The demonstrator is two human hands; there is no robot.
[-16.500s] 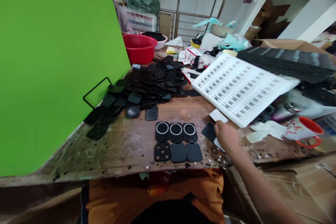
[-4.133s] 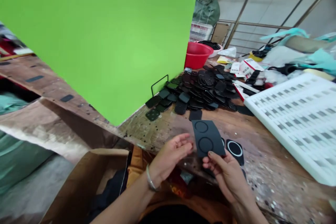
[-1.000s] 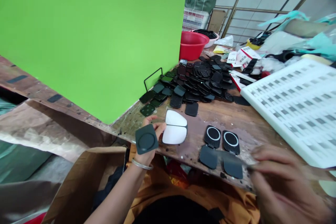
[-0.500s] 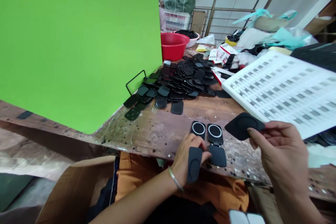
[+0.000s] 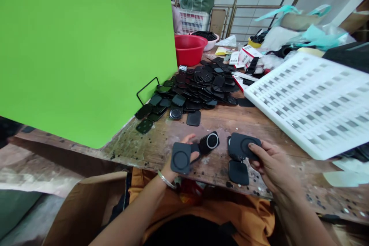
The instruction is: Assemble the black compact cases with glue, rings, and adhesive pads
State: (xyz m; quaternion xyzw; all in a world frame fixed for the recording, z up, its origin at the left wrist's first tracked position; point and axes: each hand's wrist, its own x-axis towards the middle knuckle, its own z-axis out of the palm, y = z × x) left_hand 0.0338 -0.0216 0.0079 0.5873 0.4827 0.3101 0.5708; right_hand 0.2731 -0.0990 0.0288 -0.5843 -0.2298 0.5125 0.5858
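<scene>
My left hand (image 5: 170,167) is closed on a flat black square plate (image 5: 180,157) with a round ring mark. Also in that hand is a hinged black piece, its half with a white ring (image 5: 210,141) tilted up off the table. Between thumb and fingers, my right hand (image 5: 269,163) pinches another black plate (image 5: 240,142) with a ring mark. That plate hangs over the upper half of a second hinged piece, whose plain lower half (image 5: 238,173) lies at the table's front edge. Most of its ringed half is hidden.
A heap of black plates (image 5: 201,84) spreads behind my hands. A white slotted tray (image 5: 288,130) leans at the right. A tall green panel (image 5: 86,54) blocks the left. A red basin (image 5: 190,50) and small boxes (image 5: 246,55) stand further back.
My left hand has moved left and lifted one hinged piece off the table along with its plate. My right hand has brought its plate left, over the other hinged piece.
</scene>
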